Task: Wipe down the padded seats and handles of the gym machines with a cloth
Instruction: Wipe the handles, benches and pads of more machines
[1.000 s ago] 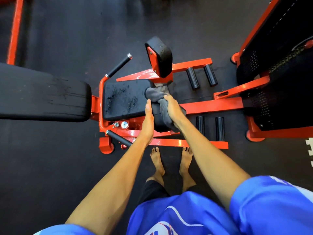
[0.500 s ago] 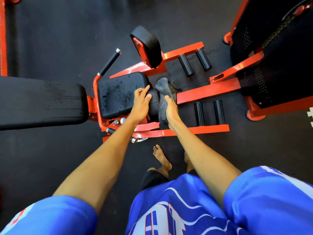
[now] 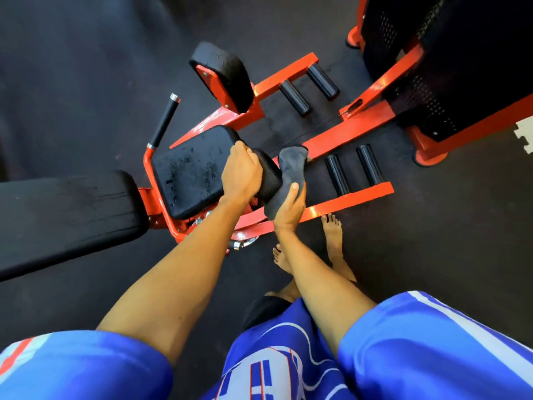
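Observation:
A black padded seat (image 3: pixel 187 171) sits on an orange gym machine frame (image 3: pixel 346 131). My left hand (image 3: pixel 240 171) grips the top of a black pad (image 3: pixel 271 176) at the seat's right end. My right hand (image 3: pixel 290 209) holds a grey cloth (image 3: pixel 287 171) against that pad's right side. A second upright pad (image 3: pixel 223 73) stands beyond the seat. A black handle (image 3: pixel 164 121) with a chrome tip sticks up at the seat's left.
A long black backrest (image 3: pixel 66 217) lies to the left. Black foot rollers (image 3: pixel 353 171) and another pair of black rollers (image 3: pixel 307 86) lie on the frame. A black perforated weight-stack guard (image 3: pixel 432 67) stands at right. My bare feet (image 3: pixel 333 238) stand on dark rubber floor (image 3: pixel 86 53).
My left hand slid from the seat's near edge onto the end pad. My right hand with the cloth moved from the pad's top to its right side. My view shifted.

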`<state>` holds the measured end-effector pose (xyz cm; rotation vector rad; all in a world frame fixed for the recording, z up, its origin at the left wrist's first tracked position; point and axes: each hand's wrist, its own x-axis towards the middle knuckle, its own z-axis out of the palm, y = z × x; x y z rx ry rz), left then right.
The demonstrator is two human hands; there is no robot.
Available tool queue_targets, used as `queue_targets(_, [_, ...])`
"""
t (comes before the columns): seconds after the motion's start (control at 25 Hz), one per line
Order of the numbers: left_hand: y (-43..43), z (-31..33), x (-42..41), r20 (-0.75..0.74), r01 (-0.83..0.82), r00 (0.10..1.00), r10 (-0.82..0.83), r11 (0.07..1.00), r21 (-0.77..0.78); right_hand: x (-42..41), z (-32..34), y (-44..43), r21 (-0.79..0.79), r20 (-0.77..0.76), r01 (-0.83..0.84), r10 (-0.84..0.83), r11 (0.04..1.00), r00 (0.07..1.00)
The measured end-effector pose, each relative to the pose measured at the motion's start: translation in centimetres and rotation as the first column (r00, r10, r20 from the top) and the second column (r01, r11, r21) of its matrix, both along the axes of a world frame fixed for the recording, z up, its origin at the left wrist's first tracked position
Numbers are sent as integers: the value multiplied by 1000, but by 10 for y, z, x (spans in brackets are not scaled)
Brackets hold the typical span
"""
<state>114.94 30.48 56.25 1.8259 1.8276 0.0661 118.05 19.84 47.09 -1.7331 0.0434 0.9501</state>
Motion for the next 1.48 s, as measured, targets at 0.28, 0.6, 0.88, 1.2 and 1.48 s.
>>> queue_targets(0.28, [-8,-11,12,161,-218,964,213,976,16,36,9,11,-9,-270,-92,86,996,959])
queue_targets(0.6, [-3,-15,9,208,-151,970,128,984,98,78,-4,58,121,-256,-552,563,825,786])
queue_targets(0.88, [-4,-13,12,258,-194,950,174,979,56,77,15,72,68,-104,-668,672,741,734])
queue_targets(1.2, [0,-13,11,264,-187,947,184,982,-13,99,-5,134,56,-254,-858,838,511,483])
queue_targets(1.48, [-1,-24,10,286,-153,949,134,987,45,95,37,122,194,-63,-820,841,538,537])
